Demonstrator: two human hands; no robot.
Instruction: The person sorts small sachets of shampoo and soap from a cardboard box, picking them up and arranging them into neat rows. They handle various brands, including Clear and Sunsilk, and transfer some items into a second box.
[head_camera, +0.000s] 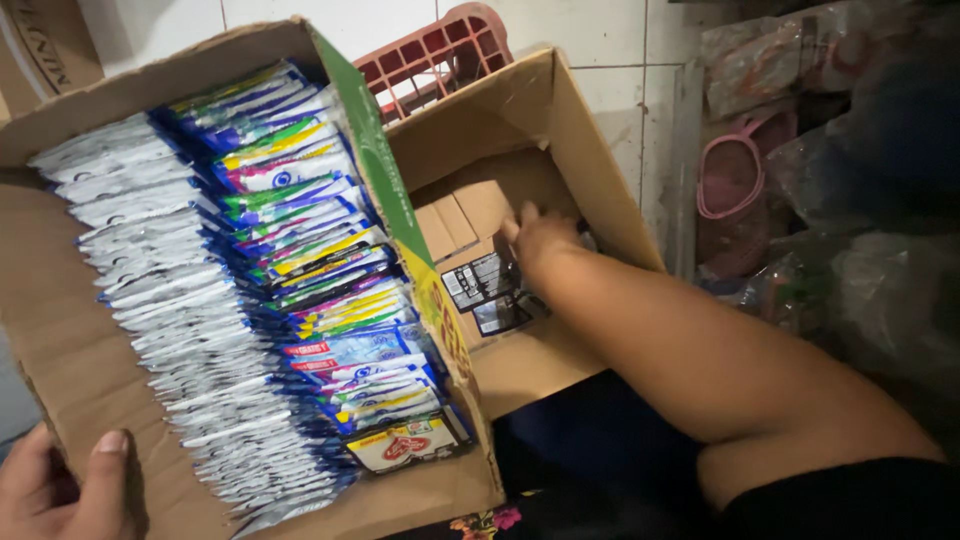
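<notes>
- The large open brown cardboard box (75, 350) fills the left half of the view, tilted toward the camera, its long axis running from upper left to lower right. A green and yellow printed flap (400, 215) stands up along its right side.
- Inside it, two rows of flat plastic sachets stand on edge, packed tight: a silver-white row (170, 310) on the left and a blue, green and yellow row (320, 265) on the right. Both rows follow the box's long axis.
- The smaller open brown cardboard box (590, 150) sits just beside the big one on its right, touching the printed flap, its opening facing up.
- The right hand (540, 238) reaches down into this smaller box, arm stretched from lower right. The fingers rest on folded inner cardboard flaps (460, 225) bearing black-and-white labels; whether they pinch anything I cannot tell.
- The left hand (60, 490) grips the near lower-left corner of the large box, thumb pressed on the cardboard's inner face.
- A red plastic crate (440, 50) shows behind both boxes, on a white tiled floor.
- A pink plastic sandal (735, 180) lies to the right among clear plastic bags.
</notes>
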